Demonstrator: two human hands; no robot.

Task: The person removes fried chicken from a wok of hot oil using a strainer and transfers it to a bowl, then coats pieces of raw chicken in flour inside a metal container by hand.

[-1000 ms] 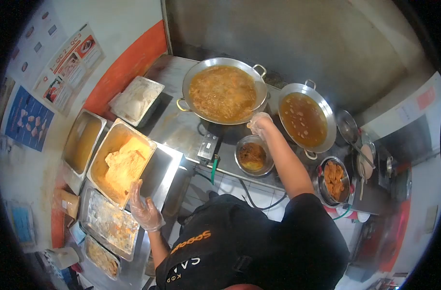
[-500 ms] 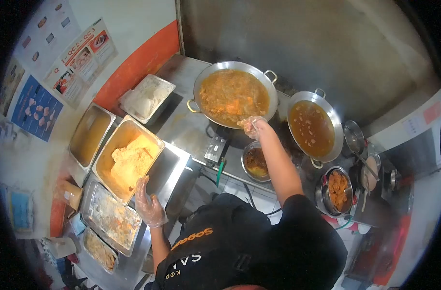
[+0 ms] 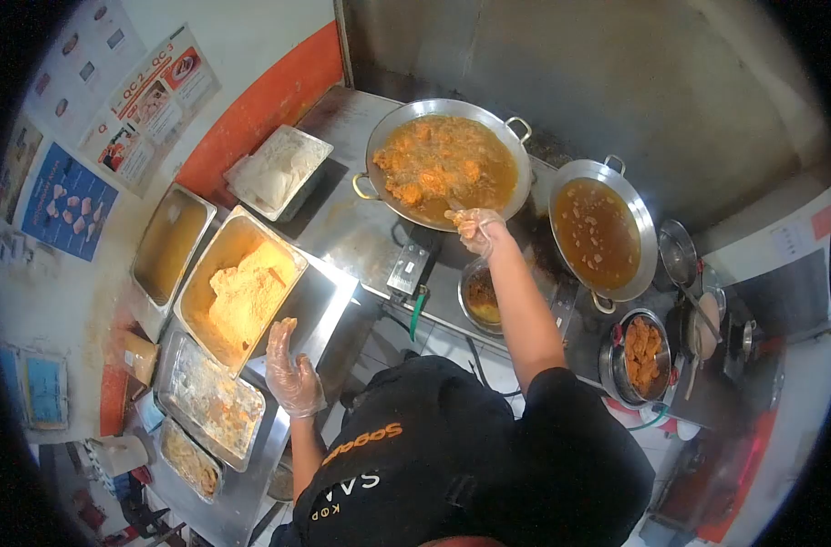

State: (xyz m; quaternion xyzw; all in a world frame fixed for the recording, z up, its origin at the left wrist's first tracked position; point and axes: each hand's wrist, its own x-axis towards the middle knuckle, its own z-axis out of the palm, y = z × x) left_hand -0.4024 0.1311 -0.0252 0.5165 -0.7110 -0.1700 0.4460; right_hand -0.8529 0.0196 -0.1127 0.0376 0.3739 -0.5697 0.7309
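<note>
My right hand point(image 3: 479, 232), in a clear glove coated with batter, is at the near rim of the left wok point(image 3: 443, 164). Its fingers are drawn together; whether they grip a tool or food is too small to tell. Orange-brown pieces lie in the wok's bubbling oil, mostly on the left side. My left hand point(image 3: 293, 374), also gloved and crusted at the fingertips, is raised with fingers apart and holds nothing. It is just right of the metal tub of orange flour point(image 3: 251, 292). Below my right hand sits a bowl with dark residue point(image 3: 481, 296), partly hidden by my forearm.
A second wok of oil point(image 3: 596, 232) stands to the right, with a bowl of fried pieces point(image 3: 643, 356) below it. A tub of white flour point(image 3: 283, 169), a tub of yellowish liquid point(image 3: 172, 242) and a floury tray point(image 3: 213, 397) are on the left. A burner box point(image 3: 410, 269) has a green hose.
The orange pieces have come into plain view in the left wok. My right hand has shifted slightly along its near rim. My left hand has moved a little right, away from the flour tub.
</note>
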